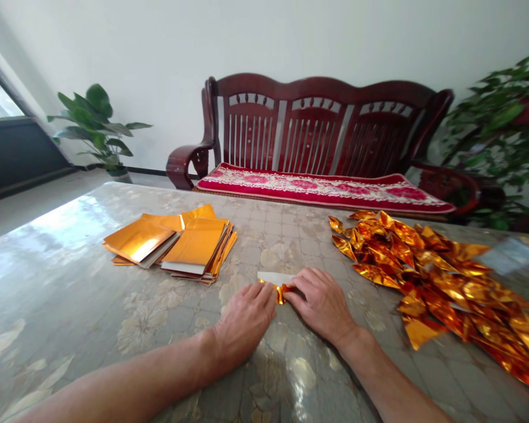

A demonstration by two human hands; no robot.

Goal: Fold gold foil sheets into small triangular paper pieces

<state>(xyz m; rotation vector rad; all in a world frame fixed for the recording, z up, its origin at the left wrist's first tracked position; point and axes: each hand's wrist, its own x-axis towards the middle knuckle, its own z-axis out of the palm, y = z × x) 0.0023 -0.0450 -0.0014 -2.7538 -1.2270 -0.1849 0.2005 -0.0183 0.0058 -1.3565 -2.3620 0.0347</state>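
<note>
Between my two hands, a sheet of gold foil paper lies on the table, its near part curled up gold and a pale strip showing at the far edge. My left hand is closed on its left side, the fingertips bent over it. On the right side, my right hand pinches the paper between thumb and fingers. Flat gold foil sheets are stacked loosely beyond my left hand. To the right spreads a heap of folded gold foil pieces, pointed and shiny.
A patterned, glossy cover lies over the table. Behind it stands a dark red wooden bench with a red and white cushion. Potted plants stand at both sides. A clear plastic wrapper lies by the heap.
</note>
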